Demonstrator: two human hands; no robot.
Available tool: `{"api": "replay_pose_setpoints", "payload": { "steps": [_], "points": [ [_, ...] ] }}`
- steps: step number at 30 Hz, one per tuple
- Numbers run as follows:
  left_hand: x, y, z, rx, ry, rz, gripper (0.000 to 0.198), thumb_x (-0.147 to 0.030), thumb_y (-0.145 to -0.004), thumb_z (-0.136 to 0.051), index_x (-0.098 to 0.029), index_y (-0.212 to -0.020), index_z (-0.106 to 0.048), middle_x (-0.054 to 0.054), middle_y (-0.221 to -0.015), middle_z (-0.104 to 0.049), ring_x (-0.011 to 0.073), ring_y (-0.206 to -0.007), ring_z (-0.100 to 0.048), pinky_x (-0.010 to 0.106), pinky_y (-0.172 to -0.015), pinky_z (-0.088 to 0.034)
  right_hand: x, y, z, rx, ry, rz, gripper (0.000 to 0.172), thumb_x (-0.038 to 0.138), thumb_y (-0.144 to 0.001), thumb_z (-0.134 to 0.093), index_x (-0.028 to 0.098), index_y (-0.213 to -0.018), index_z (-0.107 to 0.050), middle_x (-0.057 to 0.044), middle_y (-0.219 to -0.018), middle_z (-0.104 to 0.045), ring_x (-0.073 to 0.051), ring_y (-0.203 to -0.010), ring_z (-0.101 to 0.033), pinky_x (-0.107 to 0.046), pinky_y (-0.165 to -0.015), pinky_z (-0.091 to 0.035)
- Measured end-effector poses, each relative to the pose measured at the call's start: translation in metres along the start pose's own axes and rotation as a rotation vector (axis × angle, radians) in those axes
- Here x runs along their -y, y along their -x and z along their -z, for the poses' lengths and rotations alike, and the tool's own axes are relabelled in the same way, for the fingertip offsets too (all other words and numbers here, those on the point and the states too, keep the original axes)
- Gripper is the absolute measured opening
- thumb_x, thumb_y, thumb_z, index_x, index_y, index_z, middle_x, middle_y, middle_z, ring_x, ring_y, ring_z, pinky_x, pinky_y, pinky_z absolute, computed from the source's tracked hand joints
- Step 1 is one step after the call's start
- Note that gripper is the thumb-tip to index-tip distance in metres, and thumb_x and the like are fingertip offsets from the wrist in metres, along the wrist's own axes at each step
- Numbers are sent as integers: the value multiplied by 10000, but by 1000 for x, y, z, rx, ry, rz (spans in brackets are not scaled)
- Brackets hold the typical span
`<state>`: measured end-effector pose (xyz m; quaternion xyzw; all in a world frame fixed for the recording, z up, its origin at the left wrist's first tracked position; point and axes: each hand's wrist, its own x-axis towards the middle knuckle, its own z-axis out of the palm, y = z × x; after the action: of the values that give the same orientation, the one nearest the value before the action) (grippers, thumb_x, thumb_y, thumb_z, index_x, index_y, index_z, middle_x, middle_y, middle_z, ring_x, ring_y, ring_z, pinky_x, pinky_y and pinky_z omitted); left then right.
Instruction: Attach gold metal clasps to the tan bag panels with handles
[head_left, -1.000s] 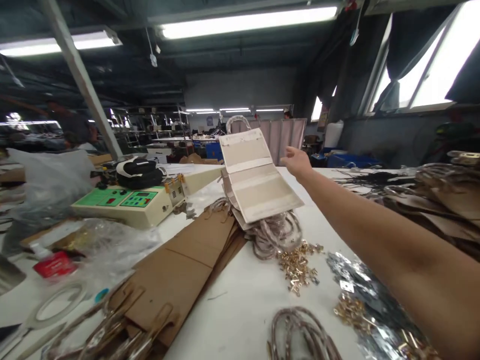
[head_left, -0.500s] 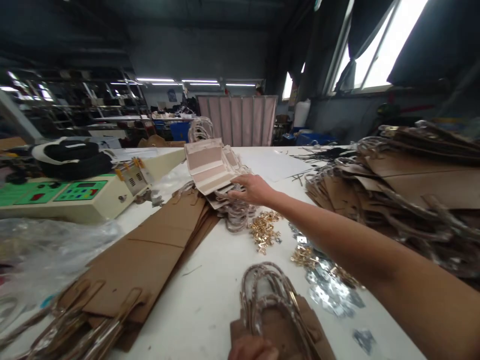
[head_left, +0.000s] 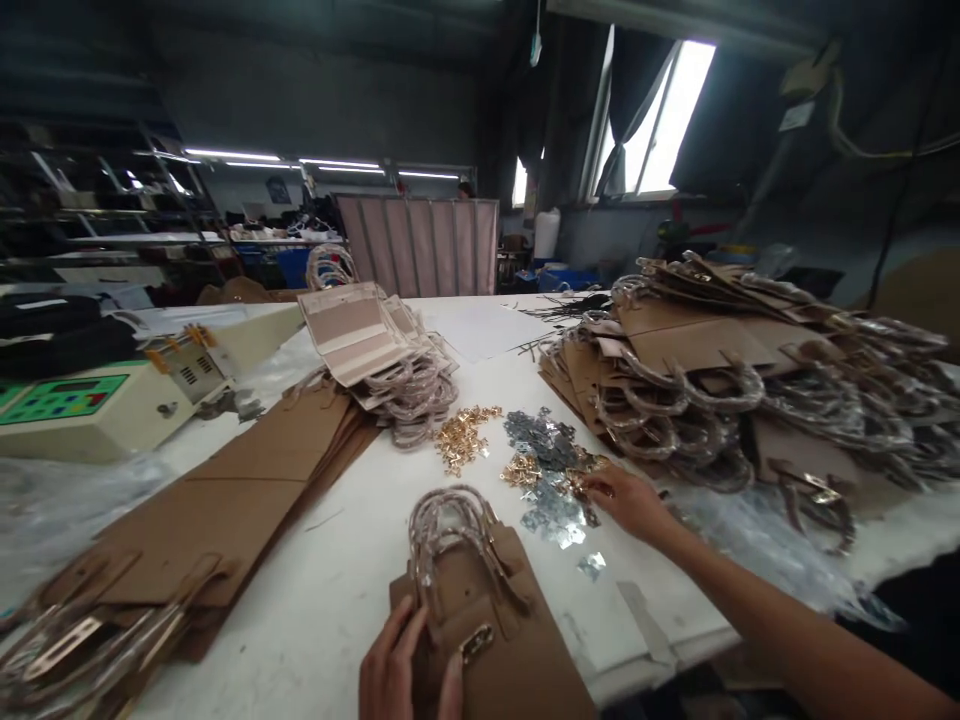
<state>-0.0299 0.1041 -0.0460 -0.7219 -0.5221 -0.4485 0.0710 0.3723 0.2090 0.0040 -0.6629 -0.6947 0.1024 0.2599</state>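
A brown bag panel (head_left: 517, 640) with plastic-wrapped looped handles (head_left: 450, 510) lies at the front edge of the table. My left hand (head_left: 409, 665) rests on its left side, fingers spread, beside a small metal fitting (head_left: 476, 645). My right hand (head_left: 619, 500) reaches into the small metal parts, its fingertips pinched together at gold pieces (head_left: 581, 484); whatever is between them is too small to make out. Silver plates (head_left: 555, 515) lie just left of that hand. Another heap of gold pieces (head_left: 461, 438) sits farther left.
Long brown panels (head_left: 247, 470) lie at the left, with a pale stack of handled pieces (head_left: 360, 335) behind them. A machine with a green panel (head_left: 67, 400) stands far left. Piled brown panels with wrapped handles (head_left: 675, 350) fill the right, beside clear plastic (head_left: 757, 540).
My right hand has moved from the pale stack down and right to the metal parts. More of my left hand and the front panel now shows. The view has shifted right.
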Motion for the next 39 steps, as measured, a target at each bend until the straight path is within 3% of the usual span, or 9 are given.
{"api": "replay_pose_setpoints", "payload": {
  "steps": [5, 10, 15, 18, 21, 24, 27, 34, 39],
  "points": [
    [-4, 3, 6, 57, -19, 25, 555, -380, -903, -672, -255, -1411, -486, 136, -1368, -577, 329, -1225, -585, 527, -992, -547, -12, 13, -3, -10, -27, -2, 282, 220, -841, -624, 274, -1060, -793, -68, -1149, -730, -272, -1113, -612, -390, -995, -454],
    [-13, 11, 14, 59, -41, 25, 544, -361, -920, -647, -264, -1425, -469, 143, -1393, -561, 343, -1247, -571, 557, -997, -550, -13, 15, 4, 9, -152, 54, 278, 137, -772, -622, 265, -942, -802, -61, -1062, -752, -275, -1035, -642, -393, -964, -465],
    [-32, 13, 25, 17, -43, -50, 516, -271, -900, -677, -264, -1390, -516, 124, -1333, -601, 312, -1197, -601, 494, -974, -554, -1, 24, 14, -64, -337, 2, 258, 274, -805, -640, 215, -1005, -792, -80, -979, -743, -280, -927, -658, -435, -907, -503],
    [-48, 8, 31, 24, -4, -82, 442, -230, -906, -665, -248, -1335, -559, 107, -1260, -635, 279, -1147, -622, 446, -956, -555, 22, 40, 12, -47, -475, -60, 327, 398, -835, -676, 190, -1068, -771, -77, -928, -748, -259, -829, -678, -410, -781, -556],
    [-65, 4, 34, 72, 60, -37, 363, -217, -923, -644, -240, -1281, -589, 92, -1197, -658, 257, -1114, -630, 419, -937, -560, 59, 62, -2, 62, -937, -217, 382, 461, -807, -772, 182, -1068, -756, -74, -908, -745, -226, -801, -698, -320, -648, -570],
    [-74, 1, 35, 114, 83, 13, 307, -197, -928, -617, -248, -1231, -614, 80, -1158, -673, 253, -1084, -636, 424, -918, -563, 98, 81, -23, 164, -1486, -478, 405, 378, -688, -921, 194, -1010, -759, -64, -904, -736, -196, -809, -707, -256, -615, -574],
    [-73, 0, 36, 134, 64, 66, 317, -169, -910, -608, -240, -1218, -620, 87, -1189, -665, 268, -1109, -619, 458, -947, -548, 128, 94, -39, 231, -1649, -592, 404, 308, -649, -961, 200, -984, -761, -60, -903, -737, -184, -805, -708, -228, -602, -578],
    [-61, -3, 47, 263, -33, 131, 239, -215, -935, -613, -232, -1169, -663, 89, -1132, -645, 274, -1058, -582, 464, -902, -519, 166, 111, -43, 209, -1277, -369, 388, 452, -766, -865, 219, -1056, -756, 22, -740, -674, -111, -555, -535, -209, -493, -428],
    [-61, -13, 56, 395, 49, 184, 86, -221, -877, -687, -221, -951, -641, 54, -1000, -613, 250, -988, -551, 421, -858, -495, 185, 125, -50, 144, -1044, -295, 459, 584, -831, -751, 221, -1112, -738, -5, -697, -700, -167, -568, -604, -284, -567, -512]
  ]
}}
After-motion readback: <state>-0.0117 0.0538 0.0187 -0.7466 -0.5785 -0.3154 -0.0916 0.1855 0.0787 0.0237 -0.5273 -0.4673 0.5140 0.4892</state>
